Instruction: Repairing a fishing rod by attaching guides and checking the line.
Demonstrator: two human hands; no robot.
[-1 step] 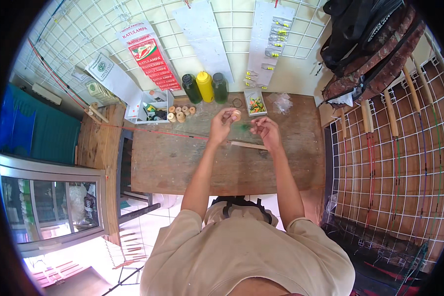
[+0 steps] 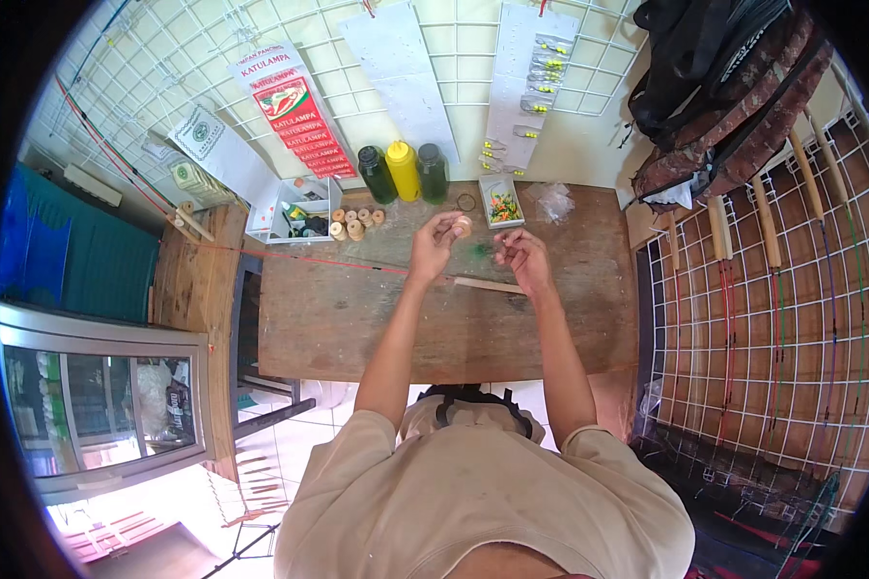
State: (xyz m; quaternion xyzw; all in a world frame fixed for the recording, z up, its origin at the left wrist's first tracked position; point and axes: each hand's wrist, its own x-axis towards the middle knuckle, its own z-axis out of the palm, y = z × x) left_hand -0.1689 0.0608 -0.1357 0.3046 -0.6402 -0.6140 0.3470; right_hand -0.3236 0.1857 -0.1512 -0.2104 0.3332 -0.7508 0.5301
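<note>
My left hand [image 2: 434,247] is closed round a small wooden spool [image 2: 463,228], held above the table. To its right, my right hand [image 2: 528,261] has its thumb and fingers pinched together; whatever is between them is too fine to make out. A thin green tangle [image 2: 480,251], perhaps line, shows between the two hands. Below them a fishing rod with a pale wooden handle [image 2: 489,286] lies across the table, its red shaft running off to the left. Several more wooden spools [image 2: 355,230] stand in a cluster left of my left hand.
A white box of small supplies [image 2: 304,207] stands at the back left of the wooden table [image 2: 434,338]. Two dark green bottles [image 2: 377,176] flank a yellow one [image 2: 403,174]. A white tray [image 2: 500,201] holds small colourful pieces, beside a crumpled clear bag [image 2: 554,203]. Rods hang on the right-hand grid.
My right hand's fingertips have shifted slightly to the right, away from the spool. The left hand keeps its hold on the spool.
</note>
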